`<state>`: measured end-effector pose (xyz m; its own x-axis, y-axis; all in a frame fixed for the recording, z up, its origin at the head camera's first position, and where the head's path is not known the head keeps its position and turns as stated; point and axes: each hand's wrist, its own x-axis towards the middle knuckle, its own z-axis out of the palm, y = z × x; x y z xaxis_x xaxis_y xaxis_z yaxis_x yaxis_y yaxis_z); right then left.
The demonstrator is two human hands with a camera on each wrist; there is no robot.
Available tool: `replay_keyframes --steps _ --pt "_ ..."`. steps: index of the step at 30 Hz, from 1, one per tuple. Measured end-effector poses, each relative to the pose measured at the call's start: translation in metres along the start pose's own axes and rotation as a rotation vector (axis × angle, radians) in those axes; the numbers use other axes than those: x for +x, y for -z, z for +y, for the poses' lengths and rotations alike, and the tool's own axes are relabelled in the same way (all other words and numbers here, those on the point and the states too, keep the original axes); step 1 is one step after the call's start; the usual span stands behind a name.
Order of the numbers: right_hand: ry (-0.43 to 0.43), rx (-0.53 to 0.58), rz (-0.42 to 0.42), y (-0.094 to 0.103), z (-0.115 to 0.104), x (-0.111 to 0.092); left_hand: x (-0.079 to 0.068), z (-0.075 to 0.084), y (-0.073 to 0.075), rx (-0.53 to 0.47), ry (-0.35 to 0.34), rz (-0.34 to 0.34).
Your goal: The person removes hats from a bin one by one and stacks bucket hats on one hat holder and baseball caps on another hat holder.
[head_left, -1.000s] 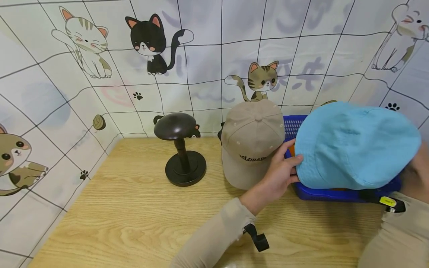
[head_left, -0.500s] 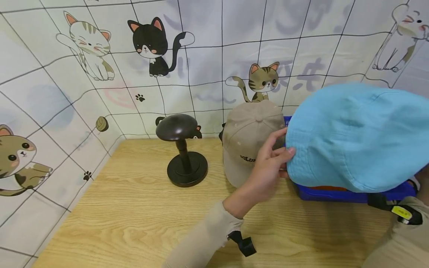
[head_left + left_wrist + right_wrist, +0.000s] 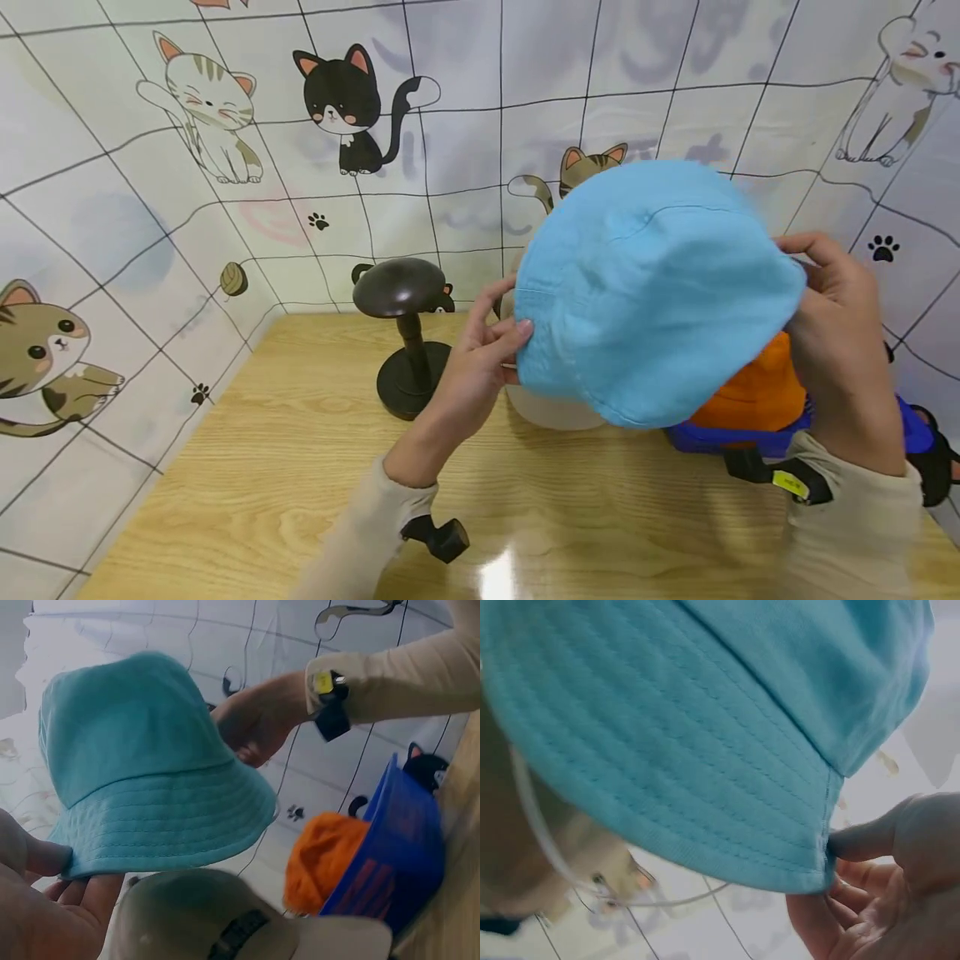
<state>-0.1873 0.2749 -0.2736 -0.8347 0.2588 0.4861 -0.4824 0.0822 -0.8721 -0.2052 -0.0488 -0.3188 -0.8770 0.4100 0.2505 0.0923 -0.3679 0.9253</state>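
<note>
A light blue bucket hat (image 3: 652, 300) is held up above the table, between my two hands. My left hand (image 3: 476, 358) pinches its brim at the left, thumb on the near side. At the opposite side my right hand (image 3: 843, 325) grips the brim; in the right wrist view its thumb and fingers (image 3: 862, 840) pinch the brim's edge. Behind the hat, a beige cap (image 3: 558, 408) is mostly hidden in the head view, but the left wrist view shows it below the brim. Left of my left hand stands a dark hat stand (image 3: 400, 287) with a domed top and round base.
A blue basket (image 3: 409, 840) sits at the right of the wooden table (image 3: 262, 467), with an orange fabric item (image 3: 757, 392) in it. A wall covering (image 3: 465, 50) printed with cats rises behind the table. Something dark and blue (image 3: 926, 442) lies beyond my right wrist.
Both hands have carried the bucket hat leftward from over the basket to in front of the beige cap. The orange item in the basket has come into sight.
</note>
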Motion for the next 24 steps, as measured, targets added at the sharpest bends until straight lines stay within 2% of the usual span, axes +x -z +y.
replay_keyframes --steps 2,5,8,12,15,18,24 --pt "0.005 0.016 -0.018 -0.015 0.001 -0.003 -0.003 0.008 0.013 0.02 -0.019 0.02" --pt "0.021 -0.051 -0.024 -0.037 0.0 -0.008 -0.005 0.022 0.031 0.043 -0.067 0.06" --pt "0.031 -0.127 0.004 -0.06 -0.002 -0.012 -0.006 0.036 0.048 0.035 -0.117 0.1" --pt "0.033 -0.191 0.056 -0.089 -0.008 -0.017 -0.009 0.051 0.069 0.0 -0.166 0.121" --pt "0.04 -0.165 0.046 -0.109 -0.011 -0.02 -0.012 0.06 0.085 -0.007 -0.193 0.142" --pt "0.019 -0.093 0.011 -0.129 -0.011 -0.023 -0.016 0.067 0.1 -0.005 -0.211 0.188" --pt "0.013 0.033 -0.029 -0.163 0.001 -0.026 -0.018 0.073 0.127 -0.004 -0.225 0.265"
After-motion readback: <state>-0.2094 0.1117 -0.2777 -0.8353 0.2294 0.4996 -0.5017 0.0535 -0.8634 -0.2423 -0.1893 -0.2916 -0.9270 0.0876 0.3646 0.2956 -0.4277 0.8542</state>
